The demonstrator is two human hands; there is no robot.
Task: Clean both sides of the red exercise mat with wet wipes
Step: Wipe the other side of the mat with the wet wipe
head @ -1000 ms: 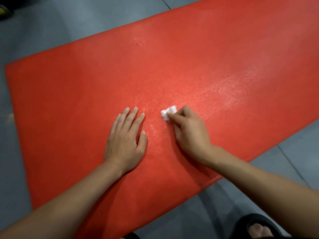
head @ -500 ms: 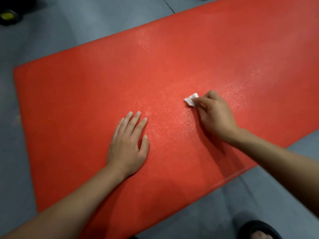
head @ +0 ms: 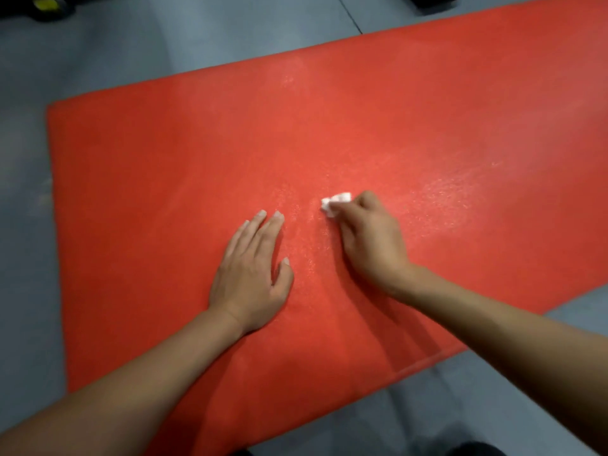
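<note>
The red exercise mat (head: pixel 378 133) lies flat on the grey floor (head: pixel 138 37) and fills most of the frame, running from the left side up toward the upper right corner, where it passes out of view. Its left short edge shows at the left of the frame, and its near long edge slants across the lower right.

My left hand (head: pixel 251 274) rests palm down on the mat just below the middle of the frame, its fingers straight and close together, the thumb out to the side. It holds nothing.

My right hand (head: pixel 370 240) sits just to the right of it, a little higher in the frame, well clear of the left one. Its fingers are curled and pinch a small crumpled white wet wipe (head: pixel 335 203), which sticks out at the upper left of the knuckles and presses against the mat near the frame's centre.

The mat surface glistens in speckled patches between my two hands and in a broad streak to the right of my right hand. A dark object (head: pixel 49 6) with a yellow spot sits on the floor in the upper left corner.
</note>
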